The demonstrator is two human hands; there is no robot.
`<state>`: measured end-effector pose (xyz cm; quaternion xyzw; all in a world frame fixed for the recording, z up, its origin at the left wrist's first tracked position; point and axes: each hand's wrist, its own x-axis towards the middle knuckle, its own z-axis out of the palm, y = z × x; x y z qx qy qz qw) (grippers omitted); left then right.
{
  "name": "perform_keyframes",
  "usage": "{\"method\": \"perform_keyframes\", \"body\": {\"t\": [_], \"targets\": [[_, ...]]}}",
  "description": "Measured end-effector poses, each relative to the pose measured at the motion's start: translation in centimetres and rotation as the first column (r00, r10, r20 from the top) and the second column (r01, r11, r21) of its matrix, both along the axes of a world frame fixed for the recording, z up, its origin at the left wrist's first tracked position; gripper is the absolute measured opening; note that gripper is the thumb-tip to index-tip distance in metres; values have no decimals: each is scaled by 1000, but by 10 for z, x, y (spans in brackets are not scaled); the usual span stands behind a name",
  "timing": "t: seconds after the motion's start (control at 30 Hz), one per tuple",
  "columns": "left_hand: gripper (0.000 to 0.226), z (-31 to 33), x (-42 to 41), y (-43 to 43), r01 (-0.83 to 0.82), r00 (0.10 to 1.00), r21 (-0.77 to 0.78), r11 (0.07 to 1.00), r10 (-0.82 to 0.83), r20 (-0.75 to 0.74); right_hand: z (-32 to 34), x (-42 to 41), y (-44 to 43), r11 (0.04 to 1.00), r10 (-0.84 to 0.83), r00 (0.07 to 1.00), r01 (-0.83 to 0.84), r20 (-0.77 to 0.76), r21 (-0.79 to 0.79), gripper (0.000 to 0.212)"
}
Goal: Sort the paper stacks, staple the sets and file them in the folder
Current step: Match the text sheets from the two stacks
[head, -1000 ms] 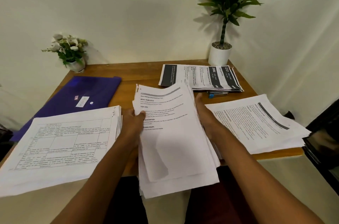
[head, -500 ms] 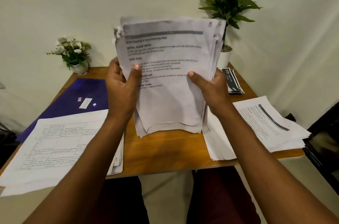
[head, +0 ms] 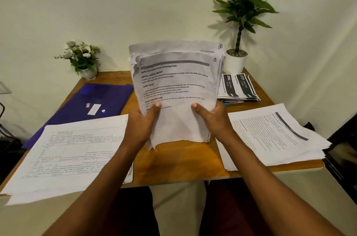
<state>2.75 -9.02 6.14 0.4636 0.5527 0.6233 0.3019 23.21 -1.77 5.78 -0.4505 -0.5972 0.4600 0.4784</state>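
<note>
A thick stack of printed sheets [head: 177,89] stands upright on its bottom edge on the wooden table [head: 179,162], at the centre. My left hand [head: 142,125] grips its lower left side, thumb on the front page. My right hand [head: 211,118] grips the lower right side the same way. A purple folder [head: 90,102] lies flat at the back left. A stack with printed tables [head: 69,156] lies at the front left, partly over the folder. Another text stack [head: 276,135] lies at the right. A stack with dark headers [head: 238,87] sits at the back right, a blue object [head: 230,102] peeking out beneath it.
A small white pot of flowers [head: 82,60] stands at the back left corner. A tall green plant in a white pot [head: 236,61] stands at the back right, against the wall. Both front stacks overhang the table's near edge.
The held stack has come down from chest height until its bottom edge meets the table. Both hands have slid lower on its sides, and the back sheets now stick up above the front page.
</note>
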Motion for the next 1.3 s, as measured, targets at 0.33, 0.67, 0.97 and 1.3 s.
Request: {"method": "perform_keyframes", "body": {"t": [0.33,0.67,0.97,1.3], "targets": [[38,-35,11,-20,-106,968,-277,955,35,-248,-21,-3,-10,996,-83,992,87,95,-33,43],[40,-3,-46,-14,121,938,-534,837,-272,-214,31,15,33,936,120,911,-237,-394,-261,34],[42,6,-82,-29,358,756,-325,875,-68,651,-3,4,31,900,-39,946,-108,-323,-423,43],[36,-25,-88,-14,-100,895,-510,855,301,330,-41,-93,-1,849,-218,783,-142,-583,-509,44]]}}
